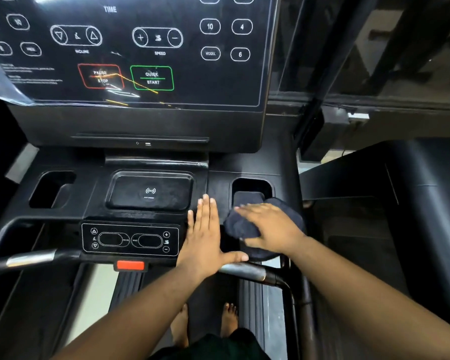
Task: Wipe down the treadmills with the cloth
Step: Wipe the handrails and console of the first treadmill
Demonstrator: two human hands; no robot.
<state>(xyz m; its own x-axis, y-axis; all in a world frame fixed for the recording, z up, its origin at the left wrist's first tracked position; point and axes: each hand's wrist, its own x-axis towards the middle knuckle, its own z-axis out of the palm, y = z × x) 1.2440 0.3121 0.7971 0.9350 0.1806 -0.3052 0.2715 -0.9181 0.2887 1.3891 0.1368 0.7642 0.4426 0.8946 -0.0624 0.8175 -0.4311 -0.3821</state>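
Note:
I stand on a black treadmill whose console tray [151,162] spreads out in front of me. A dark cloth [240,224] lies bunched on the tray's right side, just below the right cup holder [251,188]. My right hand [270,227] presses flat on top of the cloth, fingers spread and pointing left. My left hand [205,235] rests flat on the tray beside the cloth, fingers straight and pointing up, thumb stretched toward the cloth, holding nothing. The touch panel [140,48] with its lit buttons rises at the top.
A wireless charging pad [150,192] sits mid-tray, with a small control panel [130,239] and red safety clip [130,265] below it. Metal handlebars [247,270] run along the near edge. A left cup holder [51,189] is recessed. Another machine [374,203] stands to the right.

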